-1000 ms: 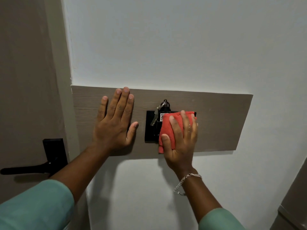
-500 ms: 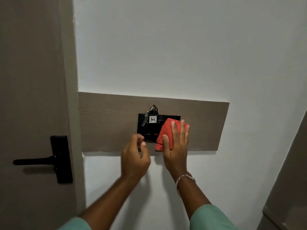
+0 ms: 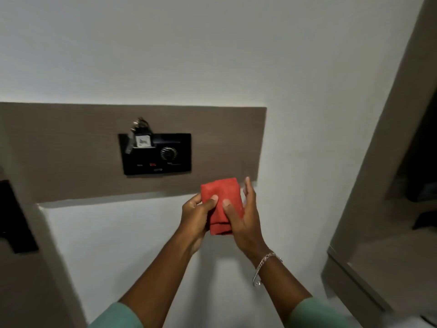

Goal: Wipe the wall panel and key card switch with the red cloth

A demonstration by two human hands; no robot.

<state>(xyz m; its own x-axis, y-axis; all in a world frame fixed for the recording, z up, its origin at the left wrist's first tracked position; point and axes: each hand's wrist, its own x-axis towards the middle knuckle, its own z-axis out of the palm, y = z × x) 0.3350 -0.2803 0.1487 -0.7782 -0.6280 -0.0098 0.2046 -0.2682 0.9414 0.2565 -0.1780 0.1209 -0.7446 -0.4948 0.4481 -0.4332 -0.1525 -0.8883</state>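
A folded red cloth is held between both hands, away from the wall and just below the lower right part of the brown wall panel. My left hand pinches the cloth's left edge with its thumb on the front. My right hand cups the cloth from the right, thumb on the front, fingers behind. The black key card switch sits uncovered in the panel, with a tagged key bunch stuck in its top left slot.
A black door handle plate shows at the left edge on a brown door. At the right stands a brown cabinet or door frame with a dark opening behind it. White wall surrounds the panel.
The right hand has pulled the cloth off the switch and down below the panel. The left hand has come across to grip the cloth too. The view has shifted right and closer.
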